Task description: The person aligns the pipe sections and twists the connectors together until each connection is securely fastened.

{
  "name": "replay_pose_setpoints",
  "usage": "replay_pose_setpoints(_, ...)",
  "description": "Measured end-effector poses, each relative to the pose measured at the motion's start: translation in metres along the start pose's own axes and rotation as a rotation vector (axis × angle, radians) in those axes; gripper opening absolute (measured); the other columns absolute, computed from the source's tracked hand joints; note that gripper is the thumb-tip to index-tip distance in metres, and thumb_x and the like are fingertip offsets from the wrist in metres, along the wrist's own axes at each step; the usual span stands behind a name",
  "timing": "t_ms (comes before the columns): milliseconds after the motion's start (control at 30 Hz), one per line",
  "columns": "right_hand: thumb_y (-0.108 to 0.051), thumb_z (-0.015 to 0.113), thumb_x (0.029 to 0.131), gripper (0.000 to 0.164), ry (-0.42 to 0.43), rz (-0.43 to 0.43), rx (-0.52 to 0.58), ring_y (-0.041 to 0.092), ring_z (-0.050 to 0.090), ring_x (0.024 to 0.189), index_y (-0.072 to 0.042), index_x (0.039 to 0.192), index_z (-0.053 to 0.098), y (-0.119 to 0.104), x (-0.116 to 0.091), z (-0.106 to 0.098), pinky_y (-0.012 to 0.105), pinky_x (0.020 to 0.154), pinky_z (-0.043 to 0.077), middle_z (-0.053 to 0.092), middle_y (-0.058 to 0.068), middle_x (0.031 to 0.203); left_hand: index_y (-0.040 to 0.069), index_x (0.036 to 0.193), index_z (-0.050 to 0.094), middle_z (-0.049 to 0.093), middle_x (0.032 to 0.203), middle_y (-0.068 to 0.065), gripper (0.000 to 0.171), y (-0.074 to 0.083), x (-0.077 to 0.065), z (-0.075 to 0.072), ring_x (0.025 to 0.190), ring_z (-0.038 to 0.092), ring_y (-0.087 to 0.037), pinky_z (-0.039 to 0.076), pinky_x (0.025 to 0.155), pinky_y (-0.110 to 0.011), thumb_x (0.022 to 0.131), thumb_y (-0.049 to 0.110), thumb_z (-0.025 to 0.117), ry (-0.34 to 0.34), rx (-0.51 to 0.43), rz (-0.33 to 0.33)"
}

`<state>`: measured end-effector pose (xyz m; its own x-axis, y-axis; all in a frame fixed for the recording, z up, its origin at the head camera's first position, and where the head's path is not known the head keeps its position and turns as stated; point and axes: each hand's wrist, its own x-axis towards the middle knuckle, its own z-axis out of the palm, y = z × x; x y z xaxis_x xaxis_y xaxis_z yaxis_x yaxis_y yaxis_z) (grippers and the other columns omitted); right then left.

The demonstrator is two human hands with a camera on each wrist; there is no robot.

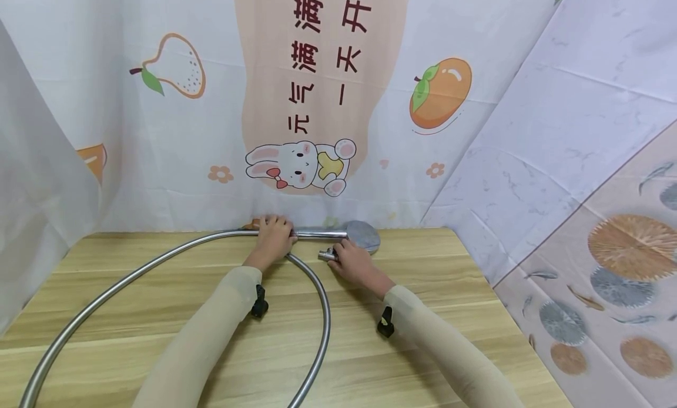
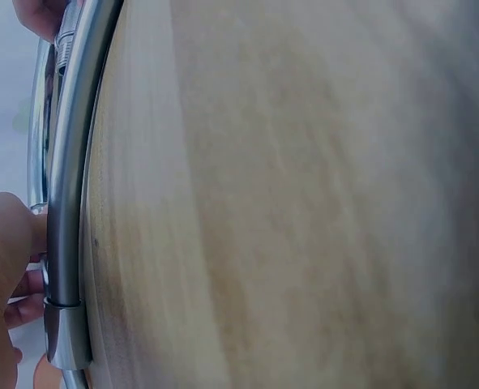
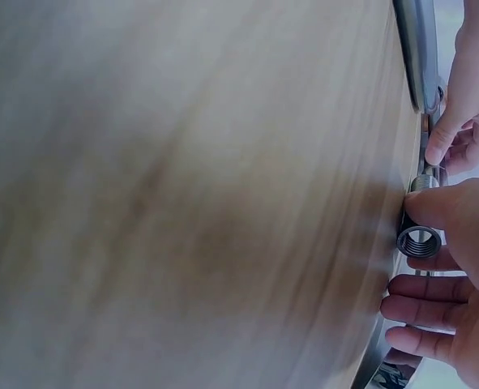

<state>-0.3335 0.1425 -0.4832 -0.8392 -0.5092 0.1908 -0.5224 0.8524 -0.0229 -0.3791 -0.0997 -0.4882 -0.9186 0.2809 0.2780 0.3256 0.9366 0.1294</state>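
A chrome hand shower lies along the far edge of the table, its round head (image 1: pixel 362 236) to the right and its handle (image 1: pixel 319 235) running left. My left hand (image 1: pixel 273 237) grips it near the handle's left end. The silver hose (image 1: pixel 324 314) passes under that hand and loops forward; its metal end sleeve (image 2: pixel 67 336) shows in the left wrist view. Between thumb and fingers, my right hand (image 1: pixel 355 262) pinches a small threaded metal fitting (image 1: pixel 325 255) just in front of the handle. In the right wrist view, the fitting's round threaded opening (image 3: pixel 420 243) faces the camera.
The wood-grain table (image 1: pixel 423 278) ends at a white printed curtain (image 1: pixel 185 196) right behind the shower. Another length of hose (image 1: pixel 106 296) sweeps down the left side. Patterned cloth (image 1: pixel 582 267) hangs along the right edge.
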Motion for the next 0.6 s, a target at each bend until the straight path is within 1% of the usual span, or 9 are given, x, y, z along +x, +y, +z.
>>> replay_pose_setpoints(133, -0.032, 0.068, 0.099, 0.031, 0.015, -0.015, -0.002, 0.024, 0.059, 0.084, -0.004, 0.112, 0.065, -0.001, 0.0, 0.0, 0.039, 0.064, 0.054, 0.062, 0.01, 0.097, 0.005, 0.107, 0.071, 0.068, 0.114, -0.016, 0.029, -0.001, -0.002, -0.001, 0.118, 0.056, -0.039, 0.033, 0.107, -0.061, 0.096, 0.032, 0.071, 0.019, -0.005, 0.001)
replay_pose_setpoints(333, -0.029, 0.069, 0.098, 0.03, 0.012, -0.02, 0.022, 0.028, 0.062, 0.088, -0.002, 0.11, 0.065, -0.002, 0.0, 0.0, 0.042, 0.07, 0.055, 0.063, 0.012, 0.1, 0.006, 0.106, 0.071, 0.068, 0.113, -0.016, 0.027, -0.001, -0.005, -0.005, 0.117, 0.057, -0.038, 0.034, 0.108, -0.061, 0.096, 0.032, 0.072, 0.036, -0.019, 0.003)
replay_pose_setpoints(467, -0.028, 0.069, 0.098, 0.03, 0.015, -0.027, 0.035, 0.029, 0.063, 0.088, -0.001, 0.11, 0.065, -0.003, 0.0, 0.0, 0.043, 0.073, 0.055, 0.064, 0.014, 0.1, 0.006, 0.109, 0.071, 0.067, 0.113, -0.016, 0.027, -0.002, -0.007, -0.01, 0.116, 0.057, -0.038, 0.033, 0.108, -0.062, 0.097, 0.03, 0.069, 0.047, -0.063, -0.006)
replay_pose_setpoints(600, -0.027, 0.07, 0.098, 0.029, 0.028, -0.033, 0.038, 0.028, 0.062, 0.085, 0.0, 0.107, 0.065, -0.002, 0.001, 0.0, 0.042, 0.07, 0.055, 0.064, 0.014, 0.098, 0.005, 0.114, 0.071, 0.068, 0.115, -0.017, 0.028, -0.003, -0.008, -0.018, 0.114, 0.057, -0.038, 0.036, 0.106, -0.061, 0.097, 0.028, 0.069, 0.083, -0.072, -0.017)
